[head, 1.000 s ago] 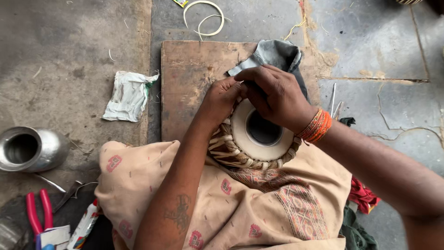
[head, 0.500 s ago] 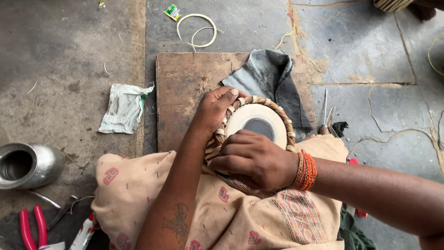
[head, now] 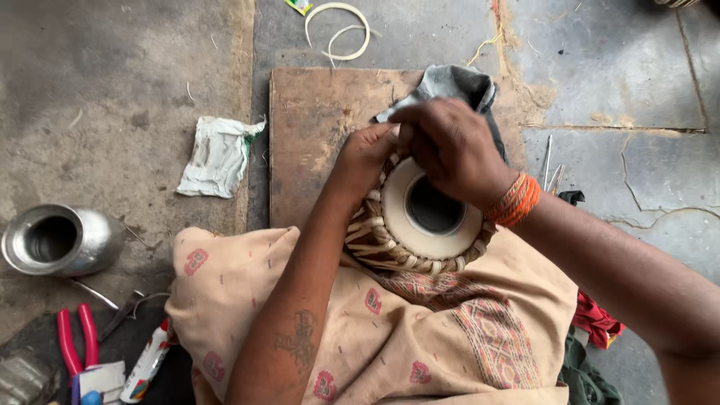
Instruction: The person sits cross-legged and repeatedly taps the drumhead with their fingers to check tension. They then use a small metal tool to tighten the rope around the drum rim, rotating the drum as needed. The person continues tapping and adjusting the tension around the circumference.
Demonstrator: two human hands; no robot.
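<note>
One small drum sits on the person's lap, partly wrapped in one beige patterned cloth. The drum faces up: a pale skin with one dark round patch at its centre, ringed by a braided strap edge.

Both hands meet at the far rim of the drum. The left hand lies on the rim's left far side, its fingers curled and pressed against the braid. The right hand comes over the skin from the right, its fingers bent down onto the same far edge, touching the left hand's fingertips. What the fingertips pinch is hidden; I cannot tell whether either hand grasps a strap or only presses on it. The right wrist carries one stack of orange bangles.

Beyond the drum, one flat wooden board lies on the stone floor, with one grey rag on its far right corner. One loop of pale strip lies further off.

Left of the board lies one crumpled white packet. One steel pot rests on its side near the left edge. One pair of red-handled pliers lies below it, near one small tube. One red cloth shows under the right forearm.
</note>
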